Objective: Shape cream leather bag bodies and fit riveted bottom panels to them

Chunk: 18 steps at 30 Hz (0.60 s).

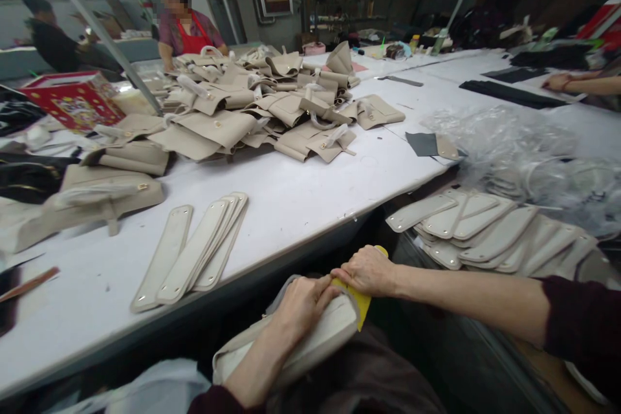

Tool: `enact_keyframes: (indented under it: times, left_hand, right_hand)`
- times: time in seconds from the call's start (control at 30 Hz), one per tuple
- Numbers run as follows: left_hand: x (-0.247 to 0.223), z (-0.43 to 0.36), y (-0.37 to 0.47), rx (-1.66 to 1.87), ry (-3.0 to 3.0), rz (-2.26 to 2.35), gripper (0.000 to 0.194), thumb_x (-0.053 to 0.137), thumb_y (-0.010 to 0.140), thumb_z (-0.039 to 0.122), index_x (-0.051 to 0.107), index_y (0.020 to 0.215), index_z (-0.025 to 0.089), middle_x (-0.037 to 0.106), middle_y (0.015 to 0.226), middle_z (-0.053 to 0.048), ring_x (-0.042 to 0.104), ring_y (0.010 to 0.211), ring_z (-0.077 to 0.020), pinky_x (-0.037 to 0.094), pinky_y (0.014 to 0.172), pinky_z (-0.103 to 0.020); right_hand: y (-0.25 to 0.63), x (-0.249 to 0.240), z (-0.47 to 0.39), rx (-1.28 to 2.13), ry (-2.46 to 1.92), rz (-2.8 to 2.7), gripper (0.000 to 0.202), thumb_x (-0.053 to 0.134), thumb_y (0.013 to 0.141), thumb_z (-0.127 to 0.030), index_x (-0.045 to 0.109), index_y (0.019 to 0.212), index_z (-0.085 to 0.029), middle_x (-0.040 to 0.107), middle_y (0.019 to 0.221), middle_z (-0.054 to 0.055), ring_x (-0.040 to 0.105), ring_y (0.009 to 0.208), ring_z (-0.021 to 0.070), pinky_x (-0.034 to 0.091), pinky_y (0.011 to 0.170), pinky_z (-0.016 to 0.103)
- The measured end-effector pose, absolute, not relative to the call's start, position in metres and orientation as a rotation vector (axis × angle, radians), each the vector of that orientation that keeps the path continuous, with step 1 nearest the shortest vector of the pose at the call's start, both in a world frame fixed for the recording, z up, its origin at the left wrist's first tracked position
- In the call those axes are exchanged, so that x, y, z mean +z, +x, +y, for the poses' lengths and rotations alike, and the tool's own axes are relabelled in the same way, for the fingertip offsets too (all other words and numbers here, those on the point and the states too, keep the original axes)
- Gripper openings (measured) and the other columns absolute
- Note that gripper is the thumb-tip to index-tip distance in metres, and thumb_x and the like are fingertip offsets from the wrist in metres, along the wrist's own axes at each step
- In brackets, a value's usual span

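A beige bag piece (pixel 323 343) lies across the lap, below the table's front edge. My left hand (pixel 303 301) is closed on its upper side near the right end, fingers pressed against the material. My right hand (pixel 366 270) grips a flat yellow tool (pixel 360 303), whose blade-like part lies against the end of the bag piece. The fingertips of both hands nearly meet there.
Beige strips (pixel 204 246) lie on the white table (pixel 310 207), with a heap of beige bag parts (pixel 281 103) behind. More strips (pixel 495 233) and clear plastic (pixel 504 142) are at right. A person in a red apron (pixel 191 35) stands beyond; another person's hand (pixel 557 82) is far right.
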<state>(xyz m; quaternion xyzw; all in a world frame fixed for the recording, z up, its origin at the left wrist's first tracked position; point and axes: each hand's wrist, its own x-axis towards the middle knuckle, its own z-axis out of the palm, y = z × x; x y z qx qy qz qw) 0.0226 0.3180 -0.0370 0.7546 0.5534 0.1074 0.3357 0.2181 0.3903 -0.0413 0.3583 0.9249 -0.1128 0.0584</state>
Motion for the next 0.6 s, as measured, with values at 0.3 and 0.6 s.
enact_keyframes:
  times: [0.3,0.6]
  left_hand:
    - [-0.028,0.333,0.01,0.355,1.474,1.291,0.06,0.041,0.089,0.063,0.077,0.085,0.014,0.063,0.065,-0.002,0.051,0.064,-0.0177,0.038,0.062,-0.028]
    - [-0.035,0.341,0.012,0.307,1.37,1.302,0.041,0.059,0.076,0.051,0.074,0.073,0.013,0.051,0.057,0.001,0.038,0.055,-0.0125,0.03,0.052,-0.027]
  right_hand:
    - [0.223,-0.044,0.363,-0.621,1.265,2.726,0.072,0.021,0.101,-0.057,0.074,0.075,-0.016,0.073,0.072,0.014,0.068,0.066,0.0254,0.041,0.061,0.032]
    - [0.237,-0.064,0.363,-0.754,1.6,2.589,0.079,0.008,0.102,-0.055,0.067,0.066,-0.017,0.069,0.066,0.008,0.064,0.061,0.0185,0.036,0.054,0.027]
